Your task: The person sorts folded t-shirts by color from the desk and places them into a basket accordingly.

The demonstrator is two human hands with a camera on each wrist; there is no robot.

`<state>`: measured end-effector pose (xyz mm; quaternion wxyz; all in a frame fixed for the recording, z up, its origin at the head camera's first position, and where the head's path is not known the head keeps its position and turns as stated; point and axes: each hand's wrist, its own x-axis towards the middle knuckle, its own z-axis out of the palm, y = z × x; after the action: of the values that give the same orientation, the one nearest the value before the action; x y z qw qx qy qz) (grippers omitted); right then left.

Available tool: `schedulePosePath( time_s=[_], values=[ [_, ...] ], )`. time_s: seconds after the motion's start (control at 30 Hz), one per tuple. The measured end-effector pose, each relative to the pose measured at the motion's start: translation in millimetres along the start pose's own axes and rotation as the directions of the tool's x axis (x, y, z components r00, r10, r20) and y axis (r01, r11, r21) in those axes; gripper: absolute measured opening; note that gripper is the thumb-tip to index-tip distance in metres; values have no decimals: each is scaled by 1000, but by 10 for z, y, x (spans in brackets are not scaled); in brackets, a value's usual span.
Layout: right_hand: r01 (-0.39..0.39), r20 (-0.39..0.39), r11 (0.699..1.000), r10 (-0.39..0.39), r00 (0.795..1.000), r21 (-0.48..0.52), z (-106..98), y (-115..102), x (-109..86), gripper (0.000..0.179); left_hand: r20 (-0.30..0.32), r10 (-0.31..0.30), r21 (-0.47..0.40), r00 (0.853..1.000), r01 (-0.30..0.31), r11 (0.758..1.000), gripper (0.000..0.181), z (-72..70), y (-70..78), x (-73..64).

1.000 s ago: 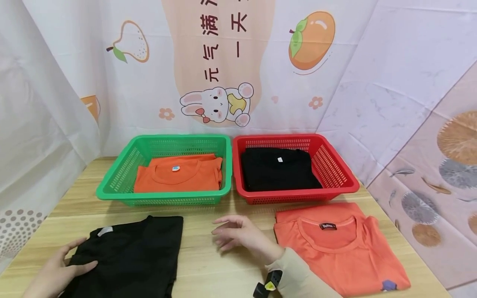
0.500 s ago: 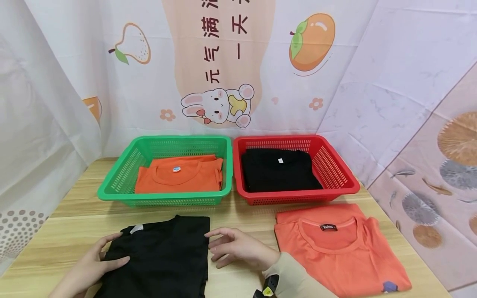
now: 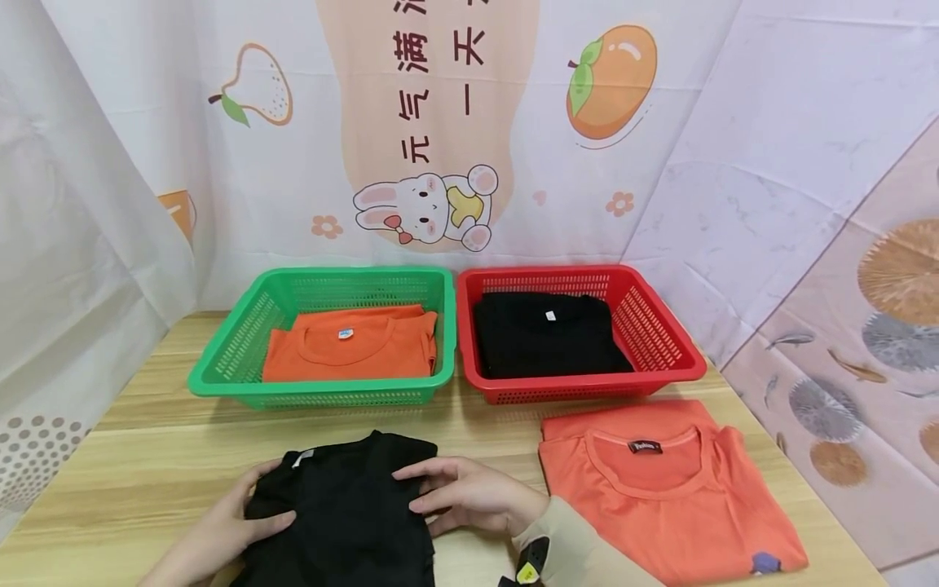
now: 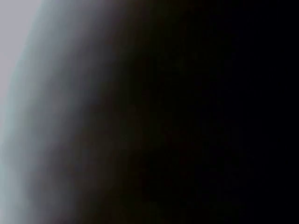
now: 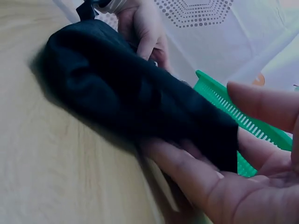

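In the head view a folded black T-shirt (image 3: 348,514) lies low in the middle, its pale label near the top left. My left hand (image 3: 227,526) grips its left side, thumb on top and the lower fingers hidden. The right hand (image 3: 473,493) is at the right edge of this T-shirt, one finger reaching over the cloth. Seen from the right wrist, some right fingers (image 5: 187,170) touch the edge from below, while another digit stands apart above it. The near side of the black bundle looks thick and rounded there. The left wrist view is dark and blurred.
A green basket (image 3: 323,390) with folded orange T-shirts (image 3: 352,346) stands behind. Beside it, a red basket (image 3: 587,383) holds folded black clothing (image 3: 550,334). A folded coral T-shirt (image 3: 653,489) lies right on the wooden table (image 3: 132,456). A printed curtain hangs behind.
My left hand has brought the black T-shirt to the right across the table. Its right edge now meets my right hand, which stays in nearly the same place.
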<state>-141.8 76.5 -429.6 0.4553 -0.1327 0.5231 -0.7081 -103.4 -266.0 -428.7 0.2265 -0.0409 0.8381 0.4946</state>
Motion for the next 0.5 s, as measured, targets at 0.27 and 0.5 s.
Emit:
schedulePosePath(
  time_s=[0.27, 0.5],
  values=[
    [12, -48, 999, -13, 999, -30, -32, -19, -31, 56, -23, 5, -33, 1000, -6, 999, 85, 253, 196, 72],
    [79, -103, 996, -83, 991, -37, -64, -130, -77, 63, -178, -4, -192, 984, -30, 981, 77, 292, 354, 1]
  ],
)
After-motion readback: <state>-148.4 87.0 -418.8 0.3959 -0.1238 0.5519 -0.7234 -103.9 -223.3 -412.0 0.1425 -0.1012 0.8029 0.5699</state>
